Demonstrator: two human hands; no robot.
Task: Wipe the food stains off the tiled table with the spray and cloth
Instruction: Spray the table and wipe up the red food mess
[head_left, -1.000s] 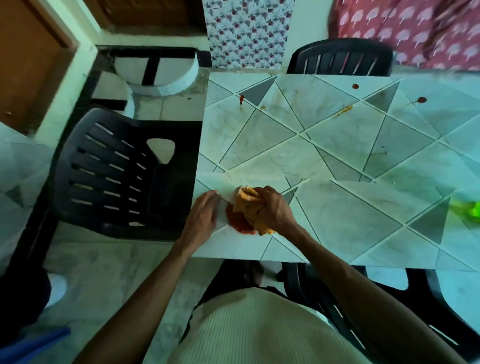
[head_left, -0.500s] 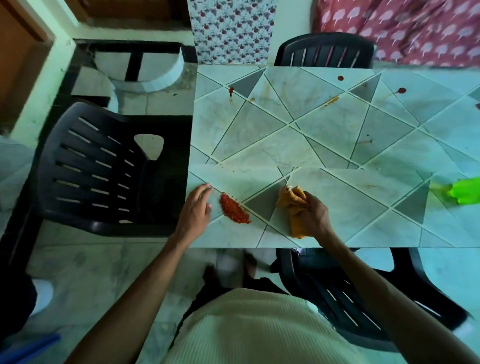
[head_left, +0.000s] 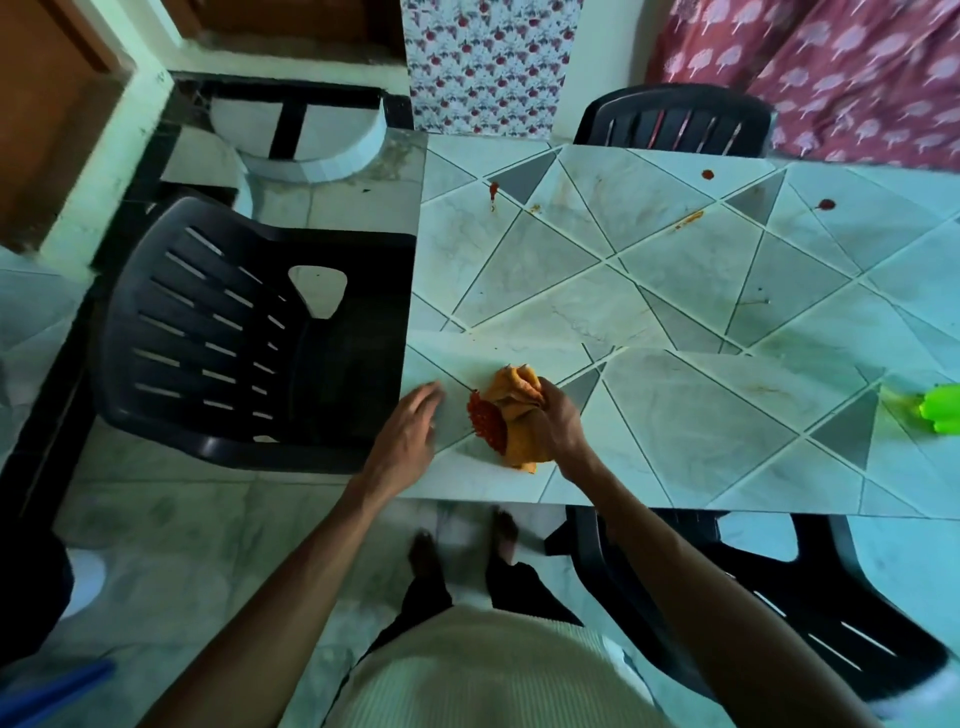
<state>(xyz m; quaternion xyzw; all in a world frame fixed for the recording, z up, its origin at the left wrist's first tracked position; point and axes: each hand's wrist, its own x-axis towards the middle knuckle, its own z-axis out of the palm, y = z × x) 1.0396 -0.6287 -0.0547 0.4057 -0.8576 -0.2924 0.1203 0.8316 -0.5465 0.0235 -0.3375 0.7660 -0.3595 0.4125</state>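
Pale marble floor (head_left: 182, 519) filled the near part of the room, and on it stood the person in a cream ribbed shirt (head_left: 467, 675), with both feet (head_left: 426, 553) just before the table edge. At the person's right, a black plastic chair (head_left: 810, 597) was pushed partly under the tiled surface (head_left: 701, 431).

On the near left corner of the surface, the left grip (head_left: 408, 441) lay released, its fingers straight and holding nothing. It was a little blurred, so I could not tell if it pressed down. Just beside it, the right grip (head_left: 558, 428) was clenched around a bunched orange cloth (head_left: 519, 395). The cloth rested on the surface and touched the right side of a big red stain (head_left: 485, 423), covering part of it. The stain was between the two grips.

Well apart to the right, at the picture's edge, the green spray bottle (head_left: 940, 413) lay on the surface, only partly in view.

At the left end of the surface stood a second black chair (head_left: 218, 338) with a slatted back.

Farther on the surface there were smaller marks: a red drip (head_left: 493, 192) near the far left edge, an orange streak (head_left: 688, 219) near the middle, and two red spots (head_left: 707, 174) (head_left: 826, 204) toward the far right.

Behind the far edge stood a third black chair (head_left: 675, 122). Beyond it hung a red patterned fabric (head_left: 831, 67), and to its left a white floral fabric (head_left: 483, 62).
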